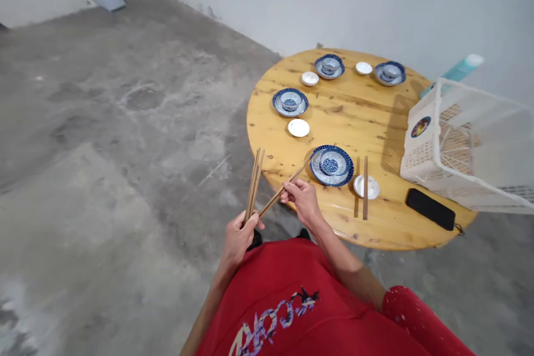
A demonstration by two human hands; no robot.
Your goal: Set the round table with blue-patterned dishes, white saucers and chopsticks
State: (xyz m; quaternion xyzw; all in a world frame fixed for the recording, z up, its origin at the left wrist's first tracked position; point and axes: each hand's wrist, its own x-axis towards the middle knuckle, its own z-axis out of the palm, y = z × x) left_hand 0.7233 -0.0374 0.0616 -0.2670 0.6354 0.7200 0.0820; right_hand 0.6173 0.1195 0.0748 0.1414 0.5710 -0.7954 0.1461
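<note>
My left hand [240, 236] is closed round the lower ends of several brown wooden chopsticks [253, 183], which point upward. Between thumb and fingers, my right hand [303, 199] grips more chopsticks [273, 198], slanting from the left hand up toward a blue-rimmed plate [349, 176]. A patterned bowl [332, 164] sits on that plate. To its right, a pair of chopsticks [366, 200] rests across a small white dish [374, 187]. Both hands are at the near edge of the round wooden table [346, 114].
More plates with bowls stand around the far side [290, 102], each beside a small white dish [298, 128]. A white plastic crate [421, 147] occupies the right side, with a light-blue roll [459, 72] behind it. A black phone [430, 209] lies near the right front edge.
</note>
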